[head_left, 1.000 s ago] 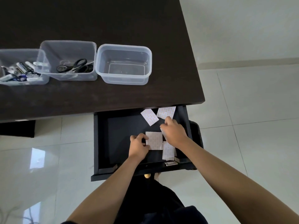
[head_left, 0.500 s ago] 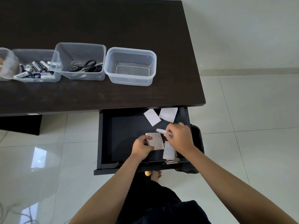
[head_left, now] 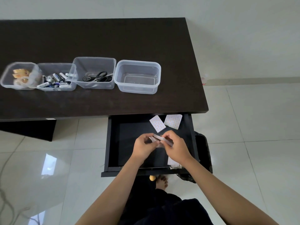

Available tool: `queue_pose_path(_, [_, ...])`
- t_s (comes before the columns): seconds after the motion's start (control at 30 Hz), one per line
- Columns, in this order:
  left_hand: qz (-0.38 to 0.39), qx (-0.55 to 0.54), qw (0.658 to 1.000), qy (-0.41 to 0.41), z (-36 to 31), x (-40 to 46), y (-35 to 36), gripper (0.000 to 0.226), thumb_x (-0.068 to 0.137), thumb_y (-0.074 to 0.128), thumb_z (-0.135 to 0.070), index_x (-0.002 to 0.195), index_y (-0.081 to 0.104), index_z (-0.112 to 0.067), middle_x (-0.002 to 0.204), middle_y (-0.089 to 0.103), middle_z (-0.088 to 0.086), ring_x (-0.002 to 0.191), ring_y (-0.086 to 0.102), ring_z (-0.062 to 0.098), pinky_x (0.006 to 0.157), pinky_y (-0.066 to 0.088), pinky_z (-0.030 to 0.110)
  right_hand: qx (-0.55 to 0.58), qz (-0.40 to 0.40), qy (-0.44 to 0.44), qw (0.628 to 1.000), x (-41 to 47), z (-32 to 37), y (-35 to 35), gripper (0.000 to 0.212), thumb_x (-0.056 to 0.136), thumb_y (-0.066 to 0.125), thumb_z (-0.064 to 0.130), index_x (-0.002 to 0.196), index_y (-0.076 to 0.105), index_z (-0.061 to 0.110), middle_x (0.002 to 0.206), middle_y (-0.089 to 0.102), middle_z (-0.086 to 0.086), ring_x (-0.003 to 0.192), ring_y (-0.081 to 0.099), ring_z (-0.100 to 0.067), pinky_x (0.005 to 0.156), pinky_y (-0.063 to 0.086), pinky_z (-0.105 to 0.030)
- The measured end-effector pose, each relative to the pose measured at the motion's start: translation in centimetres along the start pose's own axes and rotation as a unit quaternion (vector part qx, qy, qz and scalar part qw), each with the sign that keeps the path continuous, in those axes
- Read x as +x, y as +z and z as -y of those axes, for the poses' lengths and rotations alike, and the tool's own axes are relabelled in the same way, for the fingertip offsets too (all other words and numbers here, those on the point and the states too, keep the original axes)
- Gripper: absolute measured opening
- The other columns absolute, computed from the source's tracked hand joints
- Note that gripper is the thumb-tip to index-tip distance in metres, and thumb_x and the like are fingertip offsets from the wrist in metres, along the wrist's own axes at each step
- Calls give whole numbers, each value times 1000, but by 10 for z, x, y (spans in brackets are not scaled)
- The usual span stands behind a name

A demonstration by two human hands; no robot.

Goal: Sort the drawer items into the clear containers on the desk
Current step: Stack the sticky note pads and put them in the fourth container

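Both hands (head_left: 160, 146) pinch white packets (head_left: 159, 140) (orange-dotted).

white tiled floor (head_left: 259, 127) | cable (head_left: 6, 202) | bare foot (head_left: 161, 182)

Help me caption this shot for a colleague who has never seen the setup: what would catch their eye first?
Two hands, left hand and right hand, meet over the open drawer, pinching a few small white sheets between them. Two more dotted sheets lie at the drawer's back right. Up on the dark desk stands a row of four clear containers; the rightmost container looks empty, while its neighbour holds black scissors.
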State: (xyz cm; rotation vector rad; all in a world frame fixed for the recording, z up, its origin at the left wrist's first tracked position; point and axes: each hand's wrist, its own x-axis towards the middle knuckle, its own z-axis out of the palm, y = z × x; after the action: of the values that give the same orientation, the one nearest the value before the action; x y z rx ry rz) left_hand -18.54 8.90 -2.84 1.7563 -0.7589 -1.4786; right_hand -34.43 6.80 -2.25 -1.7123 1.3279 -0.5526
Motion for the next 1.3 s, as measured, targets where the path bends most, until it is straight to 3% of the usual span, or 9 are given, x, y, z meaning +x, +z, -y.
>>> queue_pose_path(0.17, [16,-78,996,-37,-19,2,-4,37,80,74,-8,114,60,-8,106,65,11,97,67,21,78,57,29,32,24,-1,999,-6,2,-2,28,81,71,17,101,55,27,103,68,8,98,63,-8,85,52,-26])
queue_pose_path(0.33, [57,-114,991,-42,-28,4,-3,30,84,70,-18,113,62,-16,115,63,15,105,65,21,77,55,26,44,-62,13,997,-6,7,-1,22,81,71,17,96,55,22,83,67,9,75,64,-10,63,54,-32])
queue_pose_path(0.5, [33,-43,998,15,-27,9,-1,31,90,63,-23,118,57,-34,97,56,-1,99,57,14,80,50,25,58,-111,49,991,-1,9,-4,25,80,71,14,100,57,21,85,66,12,79,63,-3,65,54,-24])
queue_pose_path(0.6, [22,-10,999,44,-24,9,-1,38,89,63,-12,118,55,-34,94,54,3,95,55,16,83,50,24,76,-128,77,986,1,9,-6,27,79,74,17,97,55,26,83,66,11,76,62,-2,63,49,-16])
queue_pose_path(0.7, [7,12,998,53,-26,4,-1,48,85,63,1,122,53,-29,95,55,3,90,59,16,70,51,17,92,-143,100,980,3,9,-8,28,79,74,17,95,53,27,81,65,11,72,61,-2,61,46,-14])
queue_pose_path(0.8, [-22,14,998,56,-28,-1,-1,48,82,66,1,119,50,-25,97,59,3,81,62,9,57,51,13,110,-173,126,971,6,8,-10,27,79,74,17,95,54,25,83,67,6,71,61,-8,61,52,-23])
queue_pose_path(0.97, [-48,13,997,60,-26,-4,2,36,79,71,-2,96,45,-21,97,66,4,75,66,16,59,54,24,117,-214,134,960,7,6,-11,25,82,69,10,95,54,25,88,67,2,74,60,-5,59,47,-11])
queue_pose_path(1.13, [-61,48,994,72,-20,1,3,17,79,72,-6,77,62,-19,73,59,1,69,57,15,61,48,26,85,-220,89,968,3,13,-3,20,83,67,11,96,58,24,85,62,10,78,60,-6,66,51,-21])
queue_pose_path(1.3, [-56,19,997,58,-14,3,5,20,81,71,-9,79,68,-28,73,58,0,71,56,19,66,50,33,33,-195,36,980,0,12,9,23,82,70,15,104,65,17,99,64,9,90,62,-10,77,52,-24])
